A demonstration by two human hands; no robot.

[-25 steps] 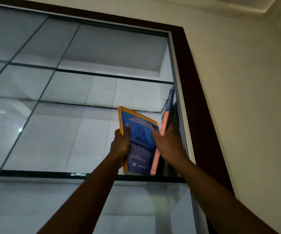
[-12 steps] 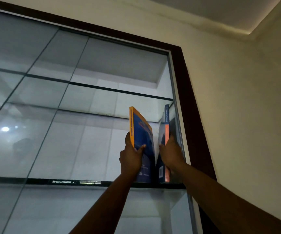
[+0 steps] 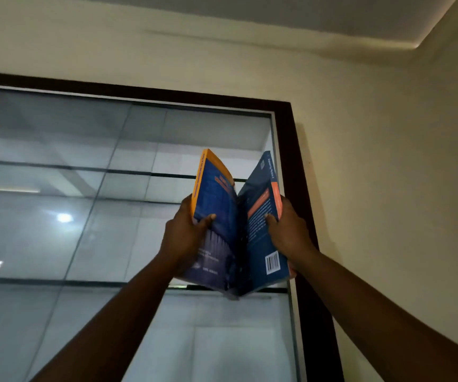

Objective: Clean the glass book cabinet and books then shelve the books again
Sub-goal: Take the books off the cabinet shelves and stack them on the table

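2 books (image 3: 259,238) gripped: left hand (image 3: 185,235), right hand (image 3: 288,232).

Left book (image 3: 219,216) and right book (image 3: 260,219) lean apart before the cabinet (image 3: 288,139).

Left hand (image 3: 186,235) grips orange-spined book (image 3: 216,199), right hand (image 3: 288,232) grips barcoded book (image 3: 260,210); bottoms together, tops splayed. Dark cabinet frame (image 3: 299,161) at 3 o'clock.

Two blue paperbacks up before glass cabinet (image 3: 291,150), right end. The orange-spined book (image 3: 216,199) gripped in left hand (image 3: 186,238), the barcode-backed book (image 3: 260,224) in right hand (image 3: 288,232). Bottom edges touching, tops splayed in a V. Cabinet: dark frame, glass shelves.
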